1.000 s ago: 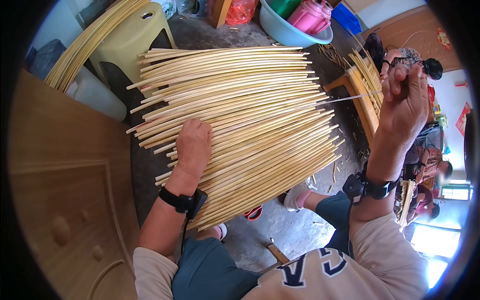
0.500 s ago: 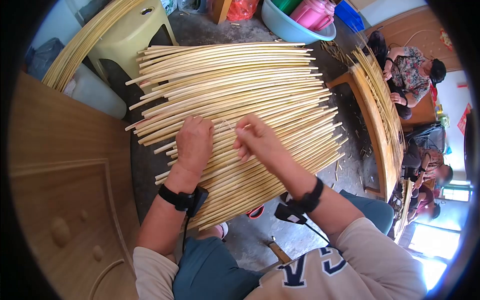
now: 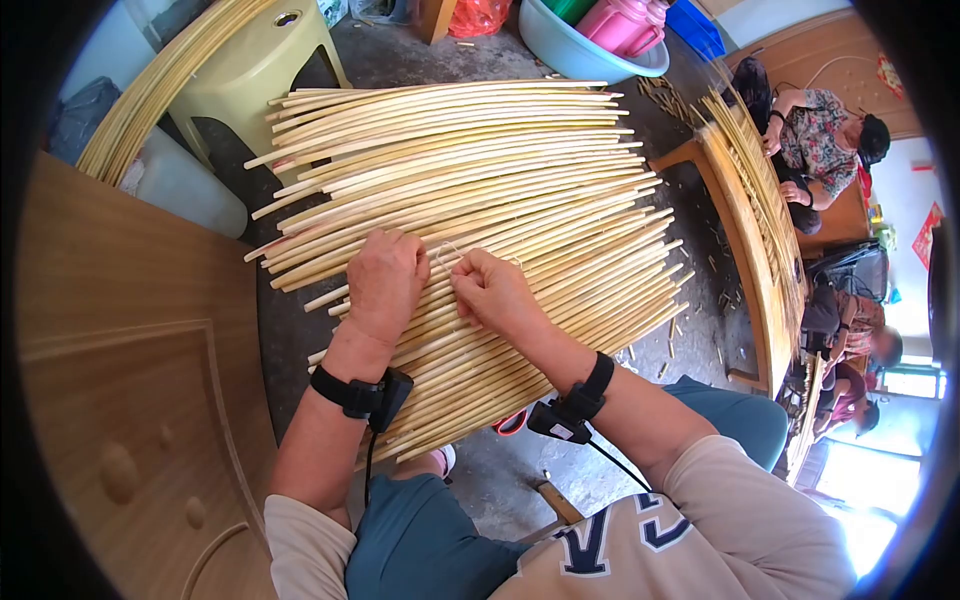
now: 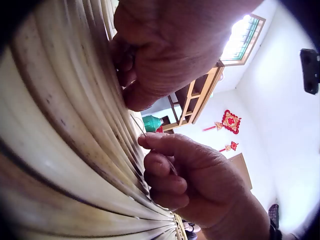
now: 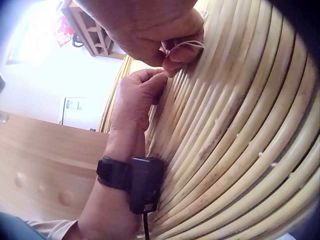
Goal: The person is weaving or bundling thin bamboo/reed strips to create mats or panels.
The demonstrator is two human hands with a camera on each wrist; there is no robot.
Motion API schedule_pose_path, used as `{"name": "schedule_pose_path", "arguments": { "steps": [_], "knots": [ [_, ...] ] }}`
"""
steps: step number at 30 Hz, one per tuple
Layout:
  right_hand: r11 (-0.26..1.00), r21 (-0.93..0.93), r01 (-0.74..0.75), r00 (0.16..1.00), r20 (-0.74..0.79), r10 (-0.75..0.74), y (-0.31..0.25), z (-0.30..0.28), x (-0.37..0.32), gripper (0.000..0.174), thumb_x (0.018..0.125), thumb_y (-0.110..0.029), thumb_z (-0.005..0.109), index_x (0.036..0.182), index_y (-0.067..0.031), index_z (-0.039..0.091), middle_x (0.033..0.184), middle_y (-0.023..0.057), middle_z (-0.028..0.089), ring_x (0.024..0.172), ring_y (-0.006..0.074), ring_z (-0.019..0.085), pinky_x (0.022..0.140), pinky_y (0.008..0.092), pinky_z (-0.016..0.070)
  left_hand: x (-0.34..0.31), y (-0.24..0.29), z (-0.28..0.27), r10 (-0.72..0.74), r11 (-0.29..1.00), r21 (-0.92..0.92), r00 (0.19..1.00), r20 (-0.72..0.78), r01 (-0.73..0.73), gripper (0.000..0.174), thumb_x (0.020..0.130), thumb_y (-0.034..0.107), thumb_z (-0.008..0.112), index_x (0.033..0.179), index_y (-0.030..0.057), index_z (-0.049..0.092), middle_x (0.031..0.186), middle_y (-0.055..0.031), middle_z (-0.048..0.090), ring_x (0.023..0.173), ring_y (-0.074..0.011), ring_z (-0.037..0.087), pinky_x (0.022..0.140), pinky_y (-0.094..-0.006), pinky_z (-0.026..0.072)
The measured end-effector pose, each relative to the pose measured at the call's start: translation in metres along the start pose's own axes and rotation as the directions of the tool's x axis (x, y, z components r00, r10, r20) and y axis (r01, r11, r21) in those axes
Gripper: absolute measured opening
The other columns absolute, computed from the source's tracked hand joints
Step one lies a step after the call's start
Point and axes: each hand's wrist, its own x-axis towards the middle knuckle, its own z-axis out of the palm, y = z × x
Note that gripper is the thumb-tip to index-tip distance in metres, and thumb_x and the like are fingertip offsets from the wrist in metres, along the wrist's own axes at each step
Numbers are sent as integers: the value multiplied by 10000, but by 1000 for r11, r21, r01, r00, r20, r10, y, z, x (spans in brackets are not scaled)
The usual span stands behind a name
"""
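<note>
Possibly the string (image 5: 193,42) slips free over the mid-frame sticks (image 3: 470,170) — should left hand (image 3: 385,278) or right hand (image 3: 492,290), both pinching it, relax.

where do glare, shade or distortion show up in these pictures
Head view: fisheye bowing, black corners, and the lower right window washed out; left wrist view: the left hand in shade against the bright upper window, sticks beside it looking soft; right wrist view: white glare near the upper left.
</note>
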Motion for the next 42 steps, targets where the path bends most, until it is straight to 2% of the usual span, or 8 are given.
{"name": "schedule_pose_path", "arguments": {
  "steps": [3,13,15,16,19,22,24,42],
  "knots": [
    [999,15,38,999,0,-38,9,3,1,108,880,-131,545,875,-23,551,572,29,567,473,70,538,419,209,434,-1,0,0,-10,1000,-12,1000,-6,10,93,688,108,661,688,87,570,701,-53,558,733,-256,551,599,-374,473],
    [995,-37,88,996,-5,-88,13,6,2,103,873,-114,548,854,-13,545,589,30,572,498,71,549,436,216,434,-1,-2,-1,-21,999,-26,1000,16,22,101,672,84,672,728,85,587,720,-73,556,738,-276,556,619,-377,455],
    [992,-38,120,992,-42,-121,15,7,2,110,834,-125,538,800,-21,540,572,97,583,480,179,597,484,303,468,0,-1,-2,-34,999,-34,999,31,35,104,673,86,673,726,79,583,726,-80,551,749,-281,553,631,-379,454],
    [992,-37,119,992,-42,-121,16,8,2,110,834,-125,538,800,-21,540,572,97,583,480,179,597,484,303,468,0,-1,-2,-34,999,-34,999,32,35,104,673,86,673,726,79,583,726,-80,551,749,-281,553,631,-379,454],
    [974,-169,147,986,-48,-158,20,9,3,104,870,-114,544,848,-12,547,589,44,581,507,106,575,470,246,454,0,0,-3,-30,999,-40,999,23,31,109,673,87,676,727,76,582,736,-86,551,761,-286,551,641,-380,454],
    [916,-316,247,955,-81,-285,24,11,3,105,869,-119,542,847,-17,548,579,60,580,510,143,590,496,271,464,2,-1,-5,-26,998,-64,999,30,28,118,669,90,682,731,76,583,745,-82,556,774,-283,549,655,-380,454],
    [939,-268,217,964,-91,-249,23,12,2,119,839,-163,550,853,-45,545,675,198,601,671,388,595,620,452,474,3,-1,-6,-30,996,-80,999,31,33,126,665,93,687,735,76,585,750,-80,558,787,-282,546,666,-381,455],
    [899,-348,265,930,-155,-334,21,17,1,116,844,-147,536,860,-33,542,690,200,606,668,389,595,618,462,466,6,1,-5,44,996,-73,999,14,-43,153,640,60,668,724,68,541,749,-90,510,783,-301,497,654,-393,433]
  ]
}}
